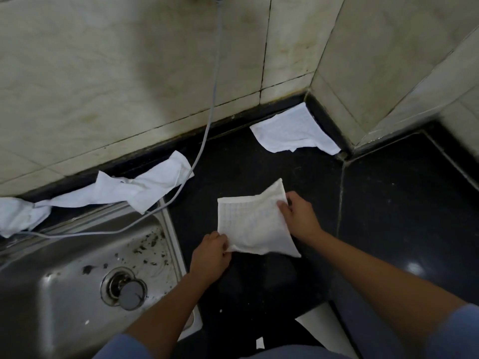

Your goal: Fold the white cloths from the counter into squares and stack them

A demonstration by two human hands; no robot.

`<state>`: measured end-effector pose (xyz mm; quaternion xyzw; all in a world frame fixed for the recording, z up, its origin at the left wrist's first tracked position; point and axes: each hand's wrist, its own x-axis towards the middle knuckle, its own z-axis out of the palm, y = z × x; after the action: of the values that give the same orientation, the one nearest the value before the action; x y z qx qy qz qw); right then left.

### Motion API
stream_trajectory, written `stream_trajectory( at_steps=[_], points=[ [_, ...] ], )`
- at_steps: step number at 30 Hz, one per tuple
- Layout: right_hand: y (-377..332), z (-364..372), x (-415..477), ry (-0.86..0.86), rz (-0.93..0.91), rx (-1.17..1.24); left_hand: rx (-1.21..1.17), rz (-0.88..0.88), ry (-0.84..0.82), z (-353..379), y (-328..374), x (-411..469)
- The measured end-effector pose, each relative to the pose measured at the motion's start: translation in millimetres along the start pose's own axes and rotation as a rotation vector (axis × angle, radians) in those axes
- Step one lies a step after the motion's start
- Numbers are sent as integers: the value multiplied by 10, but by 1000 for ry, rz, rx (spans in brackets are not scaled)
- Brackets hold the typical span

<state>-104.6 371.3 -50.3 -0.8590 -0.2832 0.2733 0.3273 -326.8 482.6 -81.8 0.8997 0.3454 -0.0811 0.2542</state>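
A white checked cloth lies on the black counter, folded to a rough square. My left hand pinches its near left corner. My right hand grips its right edge, fingers curled over the fabric. A second white cloth lies crumpled in the far corner against the wall. A third white cloth is strung along the back ledge behind the sink, and a fourth hangs at the far left.
A steel sink with debris and a drain plug sits to the left. A grey cable hangs down the tiled wall and runs across the sink's rim. The wall juts out at the right.
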Motion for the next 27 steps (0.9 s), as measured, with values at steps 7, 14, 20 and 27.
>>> stream_trajectory(
  at_steps=[7, 14, 20, 27],
  points=[
    [314, 69, -180, -179, 364, 1, 288, 287, 2, 47, -157, -261],
    [537, -5, -817, -152, 88, -549, 406, 452, -111, 186, -129, -505],
    [654, 230, -1218, -198, -427, -751, 253, 408, -44, 206, -99, -547],
    [840, 273, -1288, -87, -424, -833, -149, 155, -121, 101, -125, -600]
  ],
)
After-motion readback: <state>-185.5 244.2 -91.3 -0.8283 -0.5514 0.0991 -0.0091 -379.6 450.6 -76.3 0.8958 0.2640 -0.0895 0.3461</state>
